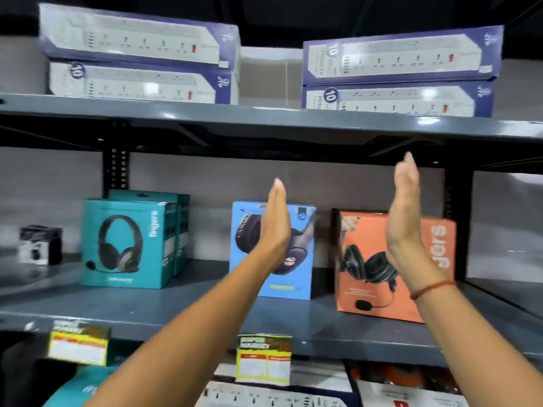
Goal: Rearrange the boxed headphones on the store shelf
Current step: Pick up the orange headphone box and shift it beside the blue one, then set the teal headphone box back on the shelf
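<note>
Three boxed headphones stand on the grey middle shelf. A teal box is at the left with another teal box close behind it. A blue box stands in the centre and an orange box at the right. My left hand is raised flat, fingers straight and together, in front of the blue box. My right hand is raised the same way in front of the orange box, with a red thread at the wrist. Both palms face each other and hold nothing.
On the upper shelf lie two stacks of purple power-strip boxes. A small black-and-white box sits at the far left of the middle shelf. Price tags hang on the shelf's front edge. More boxes lie on the shelf below.
</note>
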Motion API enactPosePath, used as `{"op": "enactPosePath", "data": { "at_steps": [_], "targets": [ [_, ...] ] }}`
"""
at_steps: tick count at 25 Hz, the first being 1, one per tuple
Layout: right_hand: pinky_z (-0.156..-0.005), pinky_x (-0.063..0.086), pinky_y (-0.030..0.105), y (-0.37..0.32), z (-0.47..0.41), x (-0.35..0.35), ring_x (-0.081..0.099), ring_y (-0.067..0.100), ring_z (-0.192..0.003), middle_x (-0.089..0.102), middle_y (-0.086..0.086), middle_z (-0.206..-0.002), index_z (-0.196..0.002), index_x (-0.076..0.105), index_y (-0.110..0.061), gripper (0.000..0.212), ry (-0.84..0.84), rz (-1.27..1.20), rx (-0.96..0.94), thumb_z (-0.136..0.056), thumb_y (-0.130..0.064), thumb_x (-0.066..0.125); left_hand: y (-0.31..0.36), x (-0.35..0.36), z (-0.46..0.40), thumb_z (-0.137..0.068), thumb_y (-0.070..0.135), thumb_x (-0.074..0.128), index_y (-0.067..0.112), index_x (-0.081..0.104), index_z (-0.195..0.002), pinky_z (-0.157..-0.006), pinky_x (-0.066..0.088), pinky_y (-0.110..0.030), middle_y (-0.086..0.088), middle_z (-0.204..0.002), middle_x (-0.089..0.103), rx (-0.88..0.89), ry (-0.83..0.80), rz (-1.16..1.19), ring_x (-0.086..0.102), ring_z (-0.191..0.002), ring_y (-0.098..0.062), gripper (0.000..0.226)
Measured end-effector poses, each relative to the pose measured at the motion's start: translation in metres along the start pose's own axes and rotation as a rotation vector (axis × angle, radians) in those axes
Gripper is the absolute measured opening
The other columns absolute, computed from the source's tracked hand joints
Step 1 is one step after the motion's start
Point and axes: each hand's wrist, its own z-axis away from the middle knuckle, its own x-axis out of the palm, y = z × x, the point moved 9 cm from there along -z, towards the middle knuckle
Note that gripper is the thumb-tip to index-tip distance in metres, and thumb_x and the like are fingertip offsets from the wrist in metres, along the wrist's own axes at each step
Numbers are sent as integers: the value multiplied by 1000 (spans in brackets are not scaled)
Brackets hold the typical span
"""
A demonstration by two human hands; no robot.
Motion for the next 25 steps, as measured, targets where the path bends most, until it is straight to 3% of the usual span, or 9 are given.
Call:
{"op": "enactPosePath", "data": {
  "at_steps": [5, 8, 11, 15, 17, 19, 21, 23, 25],
  "targets": [
    [-119, 11, 29, -22, 36, 164, 18, 6, -147, 24, -5, -162, -155, 23, -19, 71, -212, -160, 90, -94, -54, 34, 118, -152, -38, -103, 49, 27, 16, 32, -152, -120, 15, -31, 3, -159, 32, 293, 291, -218, 27, -145, -11, 59],
    [-118, 10, 26, -6, 73, 251, 17, 0, -143, 23, -6, -162, -155, 22, -18, 61, -316, -215, 202, -102, -46, 33, 145, -287, -44, -104, 44, 26, 12, 41, -147, -113, 22, -30, -8, -156, 38, 294, 639, -374, 33, -142, -20, 56],
    [-109, 10, 21, 40, 119, 327, 15, -8, -133, 16, -11, -164, -155, 17, -26, 61, -435, -256, 405, -102, -53, 29, 129, -403, -50, -106, 40, 21, 12, 27, -153, -120, 15, -40, -12, -162, 23, 211, 739, -579, 21, -148, -26, 55],
    [-117, 6, 37, 129, 171, 392, 10, 9, -149, 8, -12, -165, -156, 13, -34, 74, -394, -257, 759, -94, -70, 29, 46, -498, -78, -102, 57, 20, 15, 25, -154, -118, 24, -49, -12, -162, 24, -135, 599, -398, 28, -145, -31, 68],
    [-118, 5, 40, 168, 189, 404, 11, 14, -149, 11, -8, -165, -156, 16, -30, 80, -315, -216, 906, -91, -73, 32, 10, -506, -88, -98, 65, 19, 14, 46, -144, -110, 37, -48, -15, -149, 46, -244, 500, -238, 46, -133, -34, 73],
    [-118, 8, 41, 196, 205, 414, 14, 18, -149, 13, -1, -166, -156, 18, -26, 87, -270, -190, 1007, -87, -76, 34, -13, -497, -101, -97, 66, 20, 16, 72, -110, -82, 58, -41, -16, -112, 74, -279, 353, -97, 69, -100, -34, 74],
    [-119, 18, 44, 212, 211, 427, 29, 26, -145, 29, 8, -162, -154, 30, -21, 93, -274, -193, 1028, -82, -81, 36, -31, -489, -114, -98, 64, 25, 15, 80, -88, -56, 61, -33, -12, -84, 80, -316, 247, 72, 76, -74, -30, 74],
    [-109, 37, 48, 209, 213, 440, 58, 32, -122, 63, 15, -134, -133, 60, -19, 87, -333, -198, 1004, -80, -84, 37, -35, -481, -125, -98, 62, 30, 16, 83, -84, -54, 61, -34, -11, -84, 80, -318, 123, 156, 77, -72, -28, 71],
    [-75, 57, 37, 208, 212, 450, 75, 26, -78, 79, 10, -90, -90, 79, -20, 71, -334, -262, 980, -82, -79, 41, -40, -478, -133, -100, 58, 34, 19, 83, -82, -55, 61, -35, -9, -83, 80, -294, 40, 145, 76, -69, -26, 65]
  ]
}}
